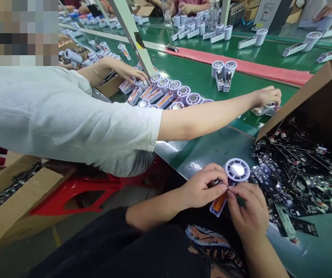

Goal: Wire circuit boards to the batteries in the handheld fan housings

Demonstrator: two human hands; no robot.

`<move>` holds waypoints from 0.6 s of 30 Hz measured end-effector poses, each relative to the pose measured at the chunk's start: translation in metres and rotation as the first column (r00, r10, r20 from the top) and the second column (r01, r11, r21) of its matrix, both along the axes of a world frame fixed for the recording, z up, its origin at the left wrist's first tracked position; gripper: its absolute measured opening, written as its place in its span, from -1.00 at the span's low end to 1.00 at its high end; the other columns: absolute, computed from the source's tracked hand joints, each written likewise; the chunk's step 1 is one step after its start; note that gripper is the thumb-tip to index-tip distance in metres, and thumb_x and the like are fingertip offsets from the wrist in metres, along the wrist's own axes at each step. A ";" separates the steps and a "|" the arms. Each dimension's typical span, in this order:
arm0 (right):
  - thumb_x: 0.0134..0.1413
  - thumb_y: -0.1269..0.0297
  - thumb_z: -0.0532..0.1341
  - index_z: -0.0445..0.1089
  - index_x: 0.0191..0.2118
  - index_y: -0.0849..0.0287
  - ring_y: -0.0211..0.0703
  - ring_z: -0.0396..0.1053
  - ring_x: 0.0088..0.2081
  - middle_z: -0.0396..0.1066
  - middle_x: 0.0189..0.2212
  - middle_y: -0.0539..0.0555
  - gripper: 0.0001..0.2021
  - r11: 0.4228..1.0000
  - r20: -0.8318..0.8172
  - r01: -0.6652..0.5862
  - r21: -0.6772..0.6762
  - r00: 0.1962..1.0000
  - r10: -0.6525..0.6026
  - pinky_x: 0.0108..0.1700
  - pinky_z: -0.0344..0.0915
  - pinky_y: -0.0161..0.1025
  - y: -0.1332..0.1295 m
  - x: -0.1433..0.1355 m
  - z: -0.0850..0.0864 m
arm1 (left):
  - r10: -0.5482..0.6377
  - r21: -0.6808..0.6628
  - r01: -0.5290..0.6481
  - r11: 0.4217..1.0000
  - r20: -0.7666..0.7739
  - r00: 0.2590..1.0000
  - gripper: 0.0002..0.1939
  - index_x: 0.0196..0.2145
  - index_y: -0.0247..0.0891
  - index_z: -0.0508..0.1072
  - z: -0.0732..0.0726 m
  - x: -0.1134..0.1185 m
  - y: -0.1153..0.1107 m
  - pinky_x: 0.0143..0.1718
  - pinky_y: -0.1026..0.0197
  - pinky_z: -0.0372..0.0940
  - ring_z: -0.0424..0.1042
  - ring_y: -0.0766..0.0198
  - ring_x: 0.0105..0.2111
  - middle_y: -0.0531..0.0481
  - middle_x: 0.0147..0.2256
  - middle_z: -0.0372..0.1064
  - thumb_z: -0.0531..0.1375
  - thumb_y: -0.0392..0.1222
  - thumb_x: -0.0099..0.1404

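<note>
A lavender fan unit with a round head (237, 170) lies at the table's near edge. Its open handle (219, 205), with an orange part inside, points toward my body. My left hand (208, 185) is closed over the handle's upper end, thumb and index finger pinched. From the right, my right hand (249, 204) meets it with thumb and index finger also pinched together. Between the two sets of fingertips is something too small to make out. Dark circuit boards (295, 181) lie heaped just right of my right hand.
A co-worker's arm (200, 119) reaches across in front of me to a fan unit on the green belt (194, 69). Several fan units (174, 87) stand at the left. An open cardboard box (299, 96) tilts over the boards at right. A red stool (79, 193) is at lower left.
</note>
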State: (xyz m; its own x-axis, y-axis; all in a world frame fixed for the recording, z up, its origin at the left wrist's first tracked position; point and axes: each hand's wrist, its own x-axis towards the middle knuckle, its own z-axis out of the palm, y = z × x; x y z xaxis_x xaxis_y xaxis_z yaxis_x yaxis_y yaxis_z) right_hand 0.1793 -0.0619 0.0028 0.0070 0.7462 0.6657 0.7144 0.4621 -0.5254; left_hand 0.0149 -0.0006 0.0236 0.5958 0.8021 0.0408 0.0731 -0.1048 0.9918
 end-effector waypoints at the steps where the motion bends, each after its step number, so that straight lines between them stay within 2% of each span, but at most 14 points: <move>1: 0.19 0.47 0.26 0.39 -0.21 0.09 -0.22 0.39 -0.31 0.43 -0.36 -0.01 -0.87 1.000 0.006 -0.006 -0.006 1.000 0.006 -0.24 0.34 -0.19 0.000 0.000 0.000 | 0.014 0.047 -0.012 0.999 -0.027 1.000 -0.84 -0.33 -0.28 0.46 0.002 0.000 0.001 -0.22 0.23 0.35 0.39 0.28 -0.25 -0.12 -0.13 0.34 0.17 -0.15 0.33; 4: 0.17 0.46 0.28 0.40 -0.19 0.10 -0.22 0.39 -0.30 0.45 -0.34 0.00 -0.87 1.000 0.015 -0.006 -0.012 1.000 0.006 -0.23 0.34 -0.19 0.000 0.000 0.002 | 0.032 0.105 -0.027 0.994 -0.043 0.999 -0.87 -0.35 -0.26 0.45 0.005 0.000 0.004 -0.03 0.16 0.33 0.38 0.21 -0.12 -0.12 -0.11 0.36 0.16 -0.18 0.33; 6: 0.17 0.45 0.29 0.41 -0.18 0.11 -0.23 0.40 -0.30 0.45 -0.34 0.01 -0.86 1.000 0.019 -0.001 -0.010 1.000 0.001 -0.23 0.34 -0.19 0.000 0.000 0.002 | 0.034 0.099 -0.032 0.995 -0.019 0.999 -0.86 -0.35 -0.26 0.44 0.006 0.000 0.004 0.08 0.11 0.29 0.38 0.20 -0.08 -0.12 -0.11 0.36 0.15 -0.19 0.34; 8: 0.16 0.46 0.30 0.41 -0.18 0.09 -0.23 0.40 -0.30 0.45 -0.34 0.00 -0.85 1.000 0.026 0.007 -0.003 1.000 -0.007 -0.23 0.34 -0.18 0.000 0.000 0.003 | 0.042 0.069 -0.043 0.997 0.003 0.999 -0.86 -0.35 -0.26 0.43 0.005 0.000 0.003 0.10 0.09 0.28 0.38 0.19 -0.06 -0.11 -0.13 0.35 0.16 -0.18 0.35; 10: 0.15 0.49 0.30 0.41 -0.19 0.08 -0.23 0.40 -0.31 0.45 -0.35 -0.01 -0.83 1.000 0.026 0.013 0.002 1.000 -0.013 -0.23 0.34 -0.18 0.000 0.000 0.004 | 0.054 0.001 -0.054 0.999 0.043 0.998 -0.89 -0.31 -0.27 0.43 0.002 0.001 0.000 -0.03 0.15 0.33 0.39 0.22 -0.12 -0.10 -0.13 0.33 0.19 -0.18 0.32; 12: 0.13 0.50 0.30 0.40 -0.20 0.08 -0.23 0.40 -0.31 0.44 -0.35 -0.01 -0.82 1.000 0.010 0.018 0.003 1.000 -0.018 -0.24 0.33 -0.18 -0.001 0.000 0.004 | 0.046 -0.162 -0.026 0.987 0.119 0.992 -0.85 -0.21 -0.26 0.39 -0.002 0.001 -0.002 -0.27 0.27 0.33 0.38 0.35 -0.29 -0.06 -0.14 0.31 0.23 -0.21 0.26; 15: 0.12 0.51 0.31 0.38 -0.20 0.09 -0.21 0.38 -0.32 0.42 -0.37 -0.01 -0.81 1.000 -0.008 0.016 0.001 1.000 -0.016 -0.24 0.31 -0.18 -0.001 0.000 0.005 | 0.074 -0.461 0.054 0.886 0.255 0.964 -0.71 -0.15 -0.23 0.29 -0.007 0.002 -0.005 -0.52 0.40 0.22 0.26 0.56 -0.53 0.04 -0.18 0.28 0.26 -0.26 0.18; 18: 0.10 0.50 0.32 0.39 -0.21 0.07 -0.21 0.37 -0.31 0.39 -0.37 -0.02 -0.80 1.000 -0.006 0.018 -0.007 1.000 -0.018 -0.23 0.28 -0.16 -0.003 0.000 0.005 | 0.148 -0.590 0.076 0.804 0.322 0.935 -0.70 -0.21 -0.25 0.29 -0.008 0.003 -0.005 -0.55 0.41 0.27 0.33 0.55 -0.54 0.07 -0.22 0.31 0.31 -0.22 0.16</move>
